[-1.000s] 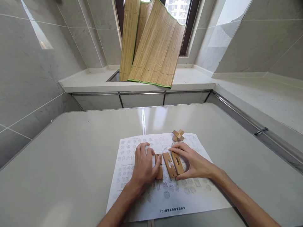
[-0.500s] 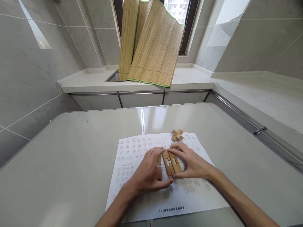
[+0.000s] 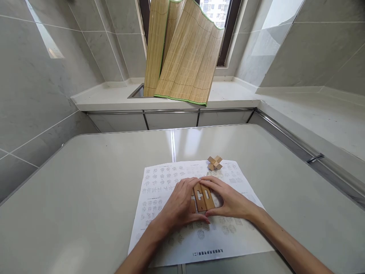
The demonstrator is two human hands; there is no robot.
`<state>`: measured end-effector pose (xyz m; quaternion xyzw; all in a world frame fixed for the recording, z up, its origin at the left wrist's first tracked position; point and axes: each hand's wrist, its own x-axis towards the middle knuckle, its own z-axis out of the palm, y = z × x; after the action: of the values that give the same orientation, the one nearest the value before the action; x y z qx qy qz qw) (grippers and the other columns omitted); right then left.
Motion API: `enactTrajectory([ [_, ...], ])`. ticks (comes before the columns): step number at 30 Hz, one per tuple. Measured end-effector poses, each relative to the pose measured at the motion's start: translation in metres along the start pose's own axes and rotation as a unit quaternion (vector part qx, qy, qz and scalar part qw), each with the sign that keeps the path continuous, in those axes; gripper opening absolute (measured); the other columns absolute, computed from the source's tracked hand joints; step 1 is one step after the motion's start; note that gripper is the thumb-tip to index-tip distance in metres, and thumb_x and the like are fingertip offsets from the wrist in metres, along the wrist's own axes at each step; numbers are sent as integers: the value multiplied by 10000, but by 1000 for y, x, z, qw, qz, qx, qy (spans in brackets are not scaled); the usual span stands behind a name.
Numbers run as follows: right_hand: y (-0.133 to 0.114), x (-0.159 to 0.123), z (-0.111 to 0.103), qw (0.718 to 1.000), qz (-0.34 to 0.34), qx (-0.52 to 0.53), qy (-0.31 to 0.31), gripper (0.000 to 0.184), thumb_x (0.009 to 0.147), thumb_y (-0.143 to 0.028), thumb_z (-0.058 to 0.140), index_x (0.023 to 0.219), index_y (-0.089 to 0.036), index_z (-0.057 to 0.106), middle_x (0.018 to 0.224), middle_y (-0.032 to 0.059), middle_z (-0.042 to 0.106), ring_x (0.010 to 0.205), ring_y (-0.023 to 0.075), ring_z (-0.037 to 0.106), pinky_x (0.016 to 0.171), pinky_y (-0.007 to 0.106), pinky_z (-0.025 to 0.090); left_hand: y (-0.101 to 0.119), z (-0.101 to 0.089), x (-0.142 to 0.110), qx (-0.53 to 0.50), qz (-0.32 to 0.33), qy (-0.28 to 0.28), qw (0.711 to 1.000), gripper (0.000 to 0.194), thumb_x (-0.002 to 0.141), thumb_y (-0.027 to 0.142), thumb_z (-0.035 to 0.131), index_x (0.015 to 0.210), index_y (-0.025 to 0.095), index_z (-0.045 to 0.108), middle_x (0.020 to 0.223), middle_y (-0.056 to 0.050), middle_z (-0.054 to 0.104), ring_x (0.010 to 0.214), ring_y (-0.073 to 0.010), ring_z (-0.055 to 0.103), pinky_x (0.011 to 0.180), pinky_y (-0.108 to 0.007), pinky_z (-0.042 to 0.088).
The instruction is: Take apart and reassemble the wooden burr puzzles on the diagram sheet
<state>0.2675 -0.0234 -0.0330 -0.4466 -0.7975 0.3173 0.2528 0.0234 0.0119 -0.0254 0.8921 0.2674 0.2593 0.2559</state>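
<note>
Flat wooden puzzle pieces with cut-out notches lie side by side on the printed paper sheet (image 3: 171,247). My right hand (image 3: 229,196) grips the right-hand piece (image 3: 210,204), fingers at its far end and thumb at its near end. Directly beside it is the middle notched piece (image 3: 200,206). Curled around the left side of the row, my left hand (image 3: 178,205) closes on the left piece (image 3: 193,206), which it partly hides. The fingertips of both hands meet near the far ends of the pieces, and the thumbs nearly touch in front.
An assembled wooden cross-shaped puzzle (image 3: 215,163) sits at the sheet's far edge, beyond my right hand. The sheet lies on a pale glossy table (image 3: 85,198). Behind the table are a ledge (image 3: 108,98) and a bamboo mat (image 3: 188,57) leaning by the window.
My right hand has shifted slightly left, bringing the middle and right pieces closer to the left piece. The gap between them has narrowed, and my left hand has barely moved.
</note>
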Motion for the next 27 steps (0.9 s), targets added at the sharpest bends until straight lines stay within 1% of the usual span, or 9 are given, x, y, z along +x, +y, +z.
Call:
enactTrajectory([
  [3, -5, 1, -1, 1000, 0, 27, 1, 885, 837, -476, 844, 1584, -365, 380, 1601, 95, 426, 1451, 354, 476, 1172, 524, 487, 2, -1, 0, -1, -9, -2, 1000, 1147, 631, 522, 975, 1527, 301, 294, 1451, -152, 557, 1336, -369, 548, 1100, -543, 499],
  [6, -7, 2, -3, 999, -4, 47, 22, 713, 938, -413, 738, 1564, -339, 408, 1586, 106, 428, 1429, 343, 484, 1155, 515, 492, 3, -2, 0, -3, -25, -5, 1000, 1112, 640, 503, 978, 1516, 301, 323, 1432, -142, 570, 1305, -365, 567, 1071, -536, 518],
  [9, -7, 2, -3, 998, 2, 59, 31, 592, 1003, -384, 636, 1552, -337, 420, 1555, 116, 454, 1280, 320, 580, 1018, 478, 573, 3, -2, -1, -5, -47, 2, 999, 1002, 704, 443, 953, 1501, 304, 362, 1399, -127, 590, 1271, -356, 589, 1044, -531, 534],
  [12, -7, 3, -1, 997, 4, 65, 41, 549, 1016, -375, 609, 1535, -337, 432, 1502, 115, 503, 1096, 279, 633, 965, 466, 580, 3, -2, -1, -5, -60, 7, 998, 904, 757, 395, 915, 1489, 314, 390, 1373, -114, 605, 1249, -346, 602, 1023, -528, 552],
  [16, -5, 4, 2, 995, 10, 69, 74, 498, 1006, -386, 624, 1476, -301, 482, 1264, 98, 624, 977, 253, 640, 994, 470, 554, 5, -1, -2, 3, -55, 3, 998, 833, 787, 358, 889, 1469, 304, 414, 1351, -116, 610, 1256, -342, 595, 1011, -513, 574],
  [19, -4, 6, 4, 994, 13, 70, 87, 467, 1006, -399, 627, 1442, -284, 508, 1113, 77, 650, 906, 240, 638, 961, 456, 557, 0, -3, -4, 19, -62, 19, 998, 827, 803, 360, 871, 1489, 312, 411, 1372, -124, 593, 1296, -352, 580, 1029, -525, 575],
  [22, -4, 7, 4, 993, 13, 73, 88, 448, 1009, -404, 628, 1424, -276, 520, 1069, 70, 658, 853, 222, 627, 911, 429, 565, -13, -14, -7, 46, -89, 54, 993, 793, 842, 381, 834, 1510, 297, 415, 1423, -152, 540, 1336, -356, 562, 1086, -545, 538],
  [25, -4, 7, 4, 993, 11, 78, 89, 428, 1010, -397, 633, 1406, -272, 530, 1063, 66, 658, 818, 209, 612, 898, 425, 564, -33, -33, -12, 69, -143, 77, 984, 749, 883, 463, 786, 1512, 281, 421, 1402, -151, 540, 1337, -351, 561, 1103, -550, 517],
  [27, -4, 7, 5, 992, 12, 84, 90, 414, 1008, -392, 637, 1393, -276, 535, 1111, 72, 656, 804, 199, 605, 894, 427, 564, -46, -47, -16, 78, -185, 87, 976, 728, 902, 495, 757, 1507, 269, 420, 1408, -148, 537, 1348, -344, 550, 1116, -542, 502],
])
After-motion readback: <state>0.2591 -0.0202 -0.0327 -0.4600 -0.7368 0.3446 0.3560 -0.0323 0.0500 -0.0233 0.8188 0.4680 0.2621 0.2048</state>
